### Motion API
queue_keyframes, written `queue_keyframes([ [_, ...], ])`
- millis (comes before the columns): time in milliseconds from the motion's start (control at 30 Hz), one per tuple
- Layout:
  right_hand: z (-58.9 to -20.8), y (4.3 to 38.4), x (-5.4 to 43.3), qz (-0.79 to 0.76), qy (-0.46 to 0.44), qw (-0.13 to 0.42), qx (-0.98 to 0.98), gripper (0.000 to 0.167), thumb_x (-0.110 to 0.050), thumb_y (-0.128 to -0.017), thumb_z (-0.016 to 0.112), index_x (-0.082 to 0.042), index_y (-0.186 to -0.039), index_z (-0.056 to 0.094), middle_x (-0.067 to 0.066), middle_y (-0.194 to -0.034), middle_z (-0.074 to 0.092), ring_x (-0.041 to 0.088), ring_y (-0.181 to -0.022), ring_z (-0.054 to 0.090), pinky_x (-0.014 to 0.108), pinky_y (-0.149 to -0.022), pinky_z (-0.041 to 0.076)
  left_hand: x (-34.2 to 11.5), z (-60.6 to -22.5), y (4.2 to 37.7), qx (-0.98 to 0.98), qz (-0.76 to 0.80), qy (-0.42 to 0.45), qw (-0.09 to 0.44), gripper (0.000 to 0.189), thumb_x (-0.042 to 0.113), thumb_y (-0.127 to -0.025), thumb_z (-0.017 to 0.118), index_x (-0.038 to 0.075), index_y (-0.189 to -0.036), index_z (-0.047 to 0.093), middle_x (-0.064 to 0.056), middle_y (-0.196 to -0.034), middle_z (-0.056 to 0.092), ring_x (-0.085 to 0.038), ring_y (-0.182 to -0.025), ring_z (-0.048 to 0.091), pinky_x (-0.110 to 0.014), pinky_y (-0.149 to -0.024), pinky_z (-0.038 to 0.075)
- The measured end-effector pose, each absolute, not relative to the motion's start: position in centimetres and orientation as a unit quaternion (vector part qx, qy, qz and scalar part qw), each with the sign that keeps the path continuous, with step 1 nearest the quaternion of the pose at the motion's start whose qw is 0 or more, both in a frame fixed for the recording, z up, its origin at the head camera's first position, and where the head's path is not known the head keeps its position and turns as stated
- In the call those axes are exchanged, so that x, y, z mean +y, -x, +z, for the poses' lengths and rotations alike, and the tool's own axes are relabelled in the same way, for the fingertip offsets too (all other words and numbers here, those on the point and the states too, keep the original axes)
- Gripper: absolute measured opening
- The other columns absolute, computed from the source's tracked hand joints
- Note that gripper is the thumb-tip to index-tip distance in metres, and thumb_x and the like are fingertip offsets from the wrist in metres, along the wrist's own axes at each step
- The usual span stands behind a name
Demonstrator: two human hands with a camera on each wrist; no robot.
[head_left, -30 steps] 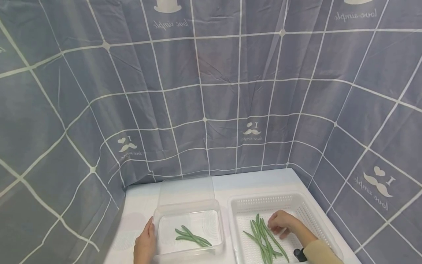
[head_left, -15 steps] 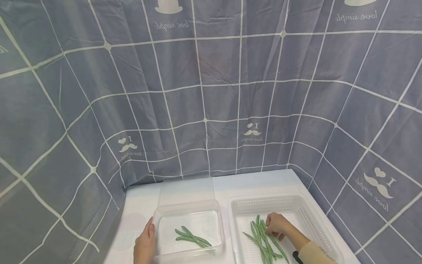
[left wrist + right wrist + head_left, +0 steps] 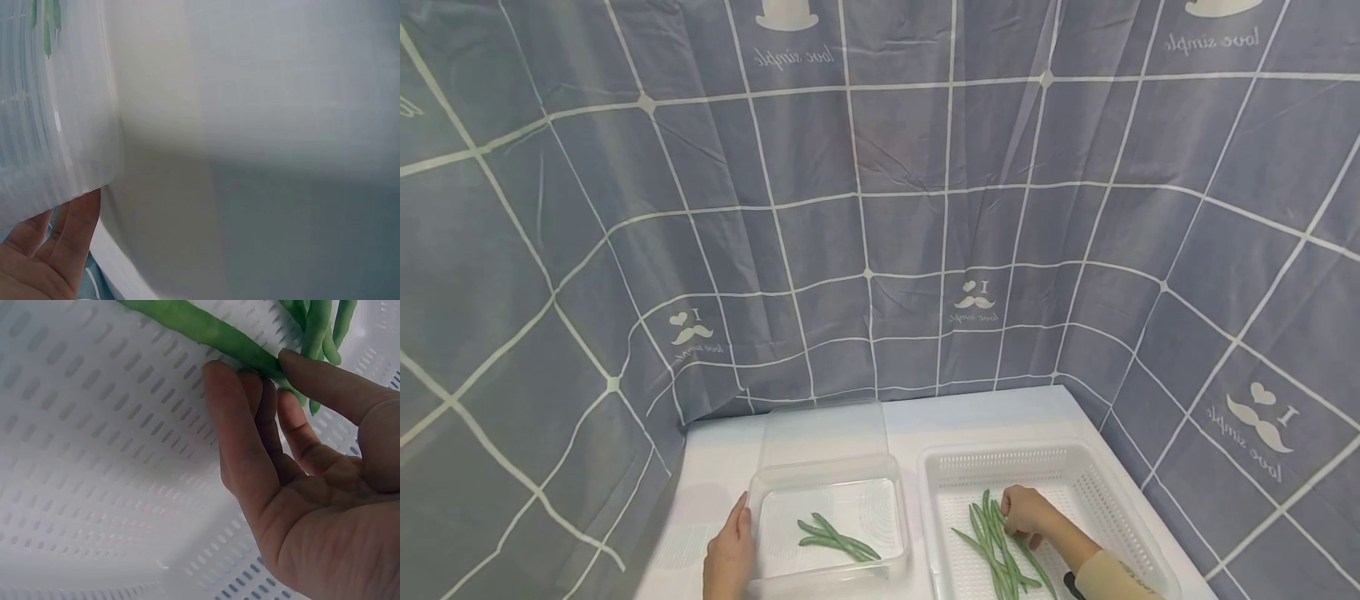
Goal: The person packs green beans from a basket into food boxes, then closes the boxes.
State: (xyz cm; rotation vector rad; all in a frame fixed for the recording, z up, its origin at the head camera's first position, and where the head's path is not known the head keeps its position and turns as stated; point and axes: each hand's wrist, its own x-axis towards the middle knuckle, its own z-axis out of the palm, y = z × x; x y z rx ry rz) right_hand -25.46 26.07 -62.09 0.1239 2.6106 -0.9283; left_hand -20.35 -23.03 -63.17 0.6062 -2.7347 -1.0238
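right hand [image 3: 1030, 510]: thumb and fingertips pinch the end of a green bean [image 3: 212, 331] inside a white slotted basket [image 3: 1000, 456]; loose beans [image 3: 1000, 550] lie just beside these fingers. left hand [image 3: 730, 554]: fingers extended, touching the outer wall of a clear box [image 3: 820, 468]; a few boxed beans [image 3: 846, 540] lie across that wall from them. beyond both hands' fingertips, a pale table [image 3: 992, 412] meets a grey-blue gridded curtain [image 3: 902, 233], its lettering [image 3: 795, 58] mirrored: "love simple", and "i" with heart [image 3: 1262, 392] and moustache [image 3: 1258, 422].

The grey curtain [image 3: 895, 233] bore mirrored "love simple" lettering [image 3: 795, 58]. Some patches added a mirrored "I", heart [image 3: 1262, 393] and moustache [image 3: 1258, 423]. The sleeve's [image 3: 1099, 575] print was illegible.
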Motion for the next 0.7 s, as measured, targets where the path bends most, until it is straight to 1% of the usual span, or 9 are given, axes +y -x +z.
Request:
queue_keyframes([
  [400, -61.6, 25.5, 26.5, -0.360, -0.050, 0.209, 0.908, 0.015, 0.005, -0.080, 0.071, -0.005, -0.088, 0.063, 0.010, -0.078, 0.066, 0.022, -0.070, 0.068, 0.038, -0.058, 0.066, -23.1, -63.2, 20.4, -0.915, -0.341, -0.202, 0.074, 0.061, 0.045, -0.117, 0.024, 0.005, -0.159, 0.045, -0.032, -0.149, 0.054, -0.060, -0.129, 0.059, -0.077, -0.103, 0.048],
  [700, -61.2, 25.4, 27.1, -0.397, -0.064, 0.208, 0.891, 0.016, 0.005, -0.077, 0.068, -0.002, -0.092, 0.068, 0.011, -0.079, 0.069, 0.022, -0.068, 0.069, 0.036, -0.058, 0.066, -23.0, -63.2, 20.4, -0.917, -0.336, -0.201, 0.079, 0.060, 0.042, -0.117, 0.026, 0.004, -0.158, 0.045, -0.032, -0.149, 0.054, -0.058, -0.129, 0.059, -0.076, -0.104, 0.048],
])
